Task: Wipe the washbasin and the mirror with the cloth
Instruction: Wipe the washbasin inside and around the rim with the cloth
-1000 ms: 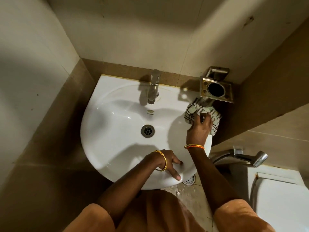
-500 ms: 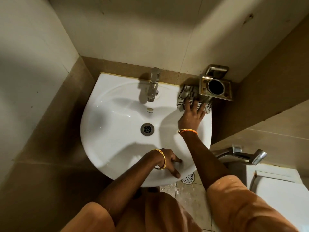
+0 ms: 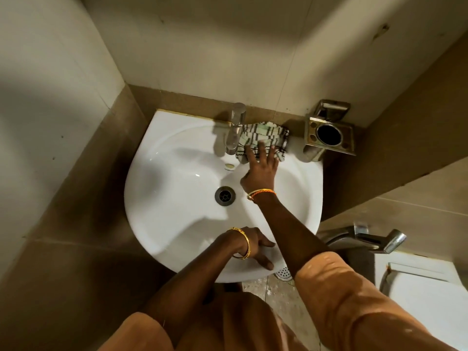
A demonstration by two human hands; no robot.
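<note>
— Pressing the cloth (image 3: 263, 141) flat against the washbasin (image 3: 162, 224) back ledge, upper centre of the frame, right hand (image 3: 259, 168) with fingers spread over it. Left hand (image 3: 253, 247) bracing on the front rim, fingers extended, holding nothing.

— Risking what?

— Possibly snagging the cloth on the tap (image 3: 235, 130) just beside it, or bumping the metal holder (image 3: 329, 133) at upper right. Possibly slipping on glossy porcelain.

— Surroundings?

— Sitting in a tight tiled corner; drain (image 3: 225, 195) at centre, toilet (image 3: 430, 307) at lower right. Not showing any mirror.
</note>
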